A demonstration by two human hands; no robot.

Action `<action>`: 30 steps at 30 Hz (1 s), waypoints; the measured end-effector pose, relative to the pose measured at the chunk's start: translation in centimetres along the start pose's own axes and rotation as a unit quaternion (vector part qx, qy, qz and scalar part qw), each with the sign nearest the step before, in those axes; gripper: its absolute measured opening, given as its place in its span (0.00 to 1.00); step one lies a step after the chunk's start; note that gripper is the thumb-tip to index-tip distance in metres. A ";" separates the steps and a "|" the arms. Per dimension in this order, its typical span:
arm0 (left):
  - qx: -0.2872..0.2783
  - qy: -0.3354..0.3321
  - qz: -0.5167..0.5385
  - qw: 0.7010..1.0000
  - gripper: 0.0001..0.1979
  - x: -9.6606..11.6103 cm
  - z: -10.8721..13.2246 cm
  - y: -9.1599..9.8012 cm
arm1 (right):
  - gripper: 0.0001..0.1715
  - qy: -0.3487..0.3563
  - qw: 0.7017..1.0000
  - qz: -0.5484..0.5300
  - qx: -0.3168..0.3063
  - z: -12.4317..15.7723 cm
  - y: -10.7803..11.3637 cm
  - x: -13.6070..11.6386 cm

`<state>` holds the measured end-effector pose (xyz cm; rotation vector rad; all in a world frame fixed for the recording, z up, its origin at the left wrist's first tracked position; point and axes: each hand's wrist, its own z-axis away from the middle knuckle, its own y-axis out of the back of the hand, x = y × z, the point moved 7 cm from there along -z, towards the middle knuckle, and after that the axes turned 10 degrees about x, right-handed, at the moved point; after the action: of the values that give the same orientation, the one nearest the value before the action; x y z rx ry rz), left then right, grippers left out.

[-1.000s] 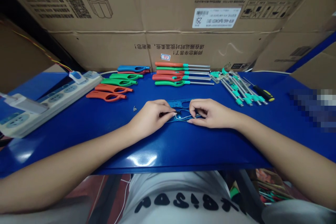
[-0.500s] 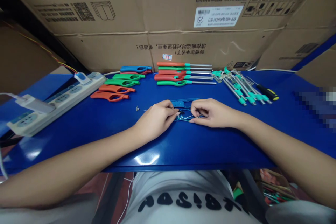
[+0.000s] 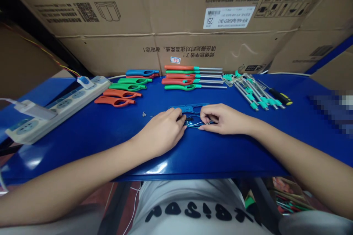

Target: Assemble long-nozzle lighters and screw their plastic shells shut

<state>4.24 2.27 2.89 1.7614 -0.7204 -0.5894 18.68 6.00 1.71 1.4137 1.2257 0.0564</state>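
Observation:
On the blue table (image 3: 104, 128), a blue plastic lighter shell (image 3: 190, 109) lies between my hands, with a thin white wire (image 3: 194, 122) looping in its open side. My left hand (image 3: 162, 130) rests on the table at the shell's left end, fingers curled and pinched on a small dark part by the wire. My right hand (image 3: 220, 118) holds the shell's right part, fingers closed over it. A tiny spring (image 3: 143, 114) sits loose on the table left of my left hand.
Empty handle shells (image 3: 121, 91), orange, green and blue, lie at the back left. Assembled lighters (image 3: 190, 78) with metal tubes lie at the back centre, teal-tipped tubes (image 3: 252, 91) and a screwdriver (image 3: 278, 96) to the right. A power strip (image 3: 57, 108) sits at left. Cardboard boxes (image 3: 176, 18) wall the back.
My left hand has slid slightly toward me and down along the shell's left end, uncovering more of the shell's top edge. My right hand has stayed in place.

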 end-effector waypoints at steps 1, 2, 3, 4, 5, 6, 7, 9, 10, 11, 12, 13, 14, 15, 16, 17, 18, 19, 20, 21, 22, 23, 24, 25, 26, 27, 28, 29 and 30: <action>0.002 -0.008 -0.006 1.000 0.19 0.1 0.1 0.1 | 0.14 0.003 1.000 0.001 0.001 0.0 0.0 0.0; 0.004 -0.014 -0.008 1.000 0.19 0.0 0.2 0.1 | 0.14 0.007 1.000 0.003 0.001 0.0 0.0 -0.1; 0.004 -0.017 -0.006 1.000 0.20 -0.1 0.3 0.2 | 0.14 0.009 1.000 0.006 0.001 0.0 0.1 -0.1; 0.001 -0.017 0.002 1.000 0.20 -0.3 0.4 0.1 | 0.14 0.009 1.000 0.008 0.002 0.1 0.1 -0.2; -0.002 -0.014 0.016 1.000 0.20 -0.5 0.4 0.1 | 0.14 0.010 1.000 0.010 0.004 0.1 0.2 -0.2; -0.005 -0.009 0.032 0.999 0.19 -0.8 0.3 0.1 | 0.14 0.011 1.000 0.012 0.005 0.1 0.2 -0.2; -0.007 -0.002 0.048 0.999 0.20 -1.1 0.3 0.0 | 0.14 0.012 1.000 0.015 0.006 0.1 0.3 -0.3; -0.005 0.012 0.080 0.997 0.21 -1.7 0.1 -0.1 | 0.13 0.014 1.000 0.024 0.010 0.2 0.3 -0.3; -0.002 0.018 0.093 0.996 0.22 -1.8 0.0 -0.1 | 0.13 0.014 0.999 0.031 0.011 0.2 0.3 -0.4; 0.002 0.023 0.104 0.994 0.22 -2.0 0.0 -0.1 | 0.12 0.012 0.999 0.038 0.012 0.2 0.3 -0.3; 0.005 0.027 0.115 0.993 0.22 -2.0 -0.1 -0.2 | 0.11 0.011 0.999 0.044 0.012 0.2 0.3 -0.3; 0.009 0.031 0.127 0.991 0.22 -2.1 -0.1 -0.2 | 0.10 0.012 0.999 0.049 0.011 0.3 0.3 -0.3; 0.012 0.034 0.138 0.990 0.22 -2.1 -0.1 -0.2 | 0.09 0.015 0.999 0.050 0.009 0.3 0.3 -0.4; 0.015 0.035 0.148 0.988 0.21 -2.1 -0.1 -0.3 | 0.08 0.020 0.999 0.050 0.008 0.3 0.2 -0.4; 0.016 0.036 0.158 0.987 0.21 -2.1 -0.1 -0.3 | 0.07 0.024 0.999 0.048 0.006 0.3 0.2 -0.5; 0.017 0.035 0.166 0.985 0.20 -2.0 -0.1 -0.3 | 0.06 0.026 0.999 0.044 0.006 0.4 0.2 -0.5; 0.016 0.033 0.172 0.984 0.19 -2.0 -0.1 -0.3 | 0.05 0.026 0.999 0.039 0.006 0.3 0.2 -0.5; 0.016 0.031 0.175 0.984 0.18 -2.0 0.0 -0.4 | 0.06 0.023 0.999 0.034 0.007 0.3 0.2 -0.5; 0.016 0.028 0.175 0.984 0.18 -1.9 0.0 -0.4 | 0.06 0.016 0.999 0.029 0.009 0.2 0.3 -0.4; 0.018 0.024 0.173 0.984 0.18 -1.9 0.0 -0.4 | 0.07 0.008 1.000 0.023 0.013 0.2 0.3 -0.2; 0.021 0.020 0.171 0.985 0.18 -1.9 0.0 -0.4 | 0.08 -0.002 1.000 0.016 0.020 0.1 0.4 -0.1; 0.025 0.015 0.169 0.985 0.18 -1.8 0.0 -0.3 | 0.08 -0.012 0.999 0.010 0.029 0.0 0.5 0.1; 0.028 0.012 0.167 0.985 0.18 -1.8 0.0 -0.3 | 0.08 -0.022 0.999 0.004 0.037 -0.1 0.5 0.2; 0.030 0.009 0.165 0.986 0.17 -1.8 0.0 -0.3 | 0.08 -0.033 0.999 -0.001 0.044 -0.1 0.6 0.4; 0.031 0.007 0.164 0.986 0.17 -1.7 0.0 -0.3 | 0.08 -0.043 0.998 -0.007 0.048 -0.1 0.6 0.6; 0.032 0.006 0.163 0.986 0.17 -1.7 0.0 -0.3 | 0.09 -0.054 0.997 -0.010 0.052 -0.2 0.6 0.7; 0.031 0.005 0.162 0.986 0.17 -1.7 0.0 -0.3 | 0.09 -0.063 0.996 -0.013 0.054 -0.1 0.6 0.9; 0.031 0.005 0.161 0.986 0.17 -1.7 0.0 -0.3 | 0.10 -0.072 0.996 -0.017 0.053 -0.1 0.6 1.0; 0.030 0.005 0.161 0.987 0.17 -1.7 0.0 -0.3 | 0.10 -0.079 0.995 -0.022 0.052 -0.1 0.6 1.0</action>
<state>3.16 3.56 2.67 1.6554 -1.0003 -0.3423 19.43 6.92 1.56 1.4524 1.1417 -0.1493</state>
